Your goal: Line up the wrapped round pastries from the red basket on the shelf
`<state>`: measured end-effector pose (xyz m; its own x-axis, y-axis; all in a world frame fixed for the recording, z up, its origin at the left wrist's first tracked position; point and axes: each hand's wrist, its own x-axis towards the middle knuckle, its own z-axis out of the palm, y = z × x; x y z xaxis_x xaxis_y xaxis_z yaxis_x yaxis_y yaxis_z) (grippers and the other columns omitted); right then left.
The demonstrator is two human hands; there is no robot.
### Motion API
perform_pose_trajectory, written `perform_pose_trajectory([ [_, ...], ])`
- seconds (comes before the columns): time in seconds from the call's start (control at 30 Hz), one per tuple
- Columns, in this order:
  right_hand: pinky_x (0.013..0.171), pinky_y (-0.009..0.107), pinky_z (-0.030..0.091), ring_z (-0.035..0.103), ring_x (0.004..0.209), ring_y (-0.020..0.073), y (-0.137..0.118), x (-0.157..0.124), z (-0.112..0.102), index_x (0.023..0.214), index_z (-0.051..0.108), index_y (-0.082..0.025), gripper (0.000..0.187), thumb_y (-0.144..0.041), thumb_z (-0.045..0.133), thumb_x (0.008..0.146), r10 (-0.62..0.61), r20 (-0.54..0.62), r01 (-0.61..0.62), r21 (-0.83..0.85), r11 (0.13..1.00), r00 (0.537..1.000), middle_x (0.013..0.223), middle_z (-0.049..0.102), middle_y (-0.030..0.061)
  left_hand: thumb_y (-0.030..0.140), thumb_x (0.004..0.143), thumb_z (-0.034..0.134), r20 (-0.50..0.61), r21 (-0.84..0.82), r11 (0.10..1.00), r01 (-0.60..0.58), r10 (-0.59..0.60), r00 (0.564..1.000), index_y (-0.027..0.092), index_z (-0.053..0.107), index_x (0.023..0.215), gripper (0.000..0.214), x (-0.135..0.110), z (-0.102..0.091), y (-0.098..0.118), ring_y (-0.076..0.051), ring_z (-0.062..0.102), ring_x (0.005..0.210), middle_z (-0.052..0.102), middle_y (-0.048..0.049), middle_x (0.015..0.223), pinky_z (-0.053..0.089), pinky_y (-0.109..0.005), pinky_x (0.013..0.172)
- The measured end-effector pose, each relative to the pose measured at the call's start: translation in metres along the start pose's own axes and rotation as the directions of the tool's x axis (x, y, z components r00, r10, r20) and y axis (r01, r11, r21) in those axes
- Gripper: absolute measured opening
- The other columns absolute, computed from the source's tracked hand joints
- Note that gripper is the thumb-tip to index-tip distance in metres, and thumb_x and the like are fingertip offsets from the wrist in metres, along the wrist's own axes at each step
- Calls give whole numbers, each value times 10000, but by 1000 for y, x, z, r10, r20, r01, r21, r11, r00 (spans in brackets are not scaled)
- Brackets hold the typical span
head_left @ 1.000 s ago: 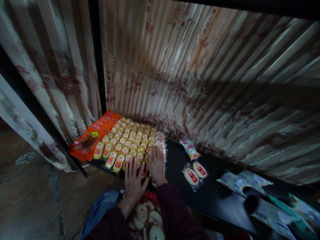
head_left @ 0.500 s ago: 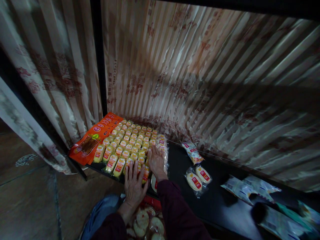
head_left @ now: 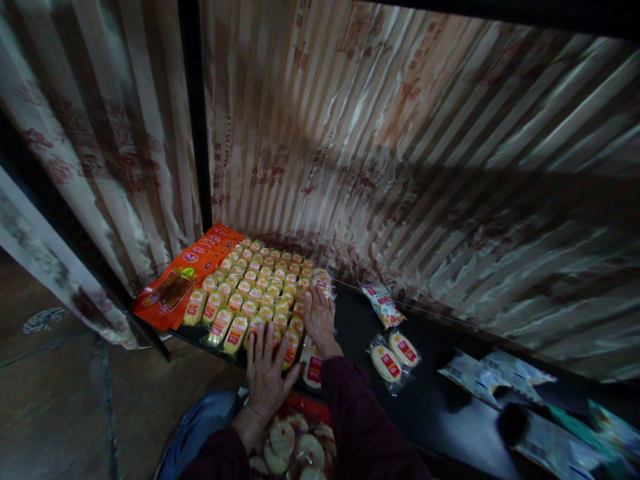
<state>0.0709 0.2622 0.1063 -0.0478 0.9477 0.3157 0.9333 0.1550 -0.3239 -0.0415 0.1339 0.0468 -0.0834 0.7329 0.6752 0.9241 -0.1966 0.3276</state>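
Rows of small yellow wrapped cakes (head_left: 249,287) lie side by side on a black shelf (head_left: 350,333). My left hand (head_left: 267,370) rests flat at the front of these rows, fingers spread over the nearest cakes. My right hand (head_left: 320,320) lies on the right side of the rows, fingers stretched out, touching a column of pale oval wrapped cakes. The front one of that column, a pale cake with a red label (head_left: 313,365), shows beside my right wrist. Neither hand grips anything that I can see. The cakes under the palms are hidden.
Overlapping orange snack packets (head_left: 173,287) border the rows on the left. To the right lie two pale wrapped cakes (head_left: 394,357), a white packet (head_left: 383,305) and several silvery packets (head_left: 470,375). Below the shelf is a red container of round wrapped snacks (head_left: 285,443). A striped curtain (head_left: 320,167) hangs behind.
My right hand has shifted slightly to the right and uncovered more of the front pale cake. My left hand stays nearly in place. The view has moved a little.
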Motion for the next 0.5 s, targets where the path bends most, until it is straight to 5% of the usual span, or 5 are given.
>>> perform_pose_trajectory([
  [0.5,1132,486,149,437,1326,252,-3,28,8,1297,539,-144,470,-312,228,987,53,151,-47,-42,998,987,1355,565,113,400,803,632,-20,-18,999,30,-30,999,248,468,1376,615,-3,11,1,-317,256,1414,329,-108,1521,224,-518,1146],
])
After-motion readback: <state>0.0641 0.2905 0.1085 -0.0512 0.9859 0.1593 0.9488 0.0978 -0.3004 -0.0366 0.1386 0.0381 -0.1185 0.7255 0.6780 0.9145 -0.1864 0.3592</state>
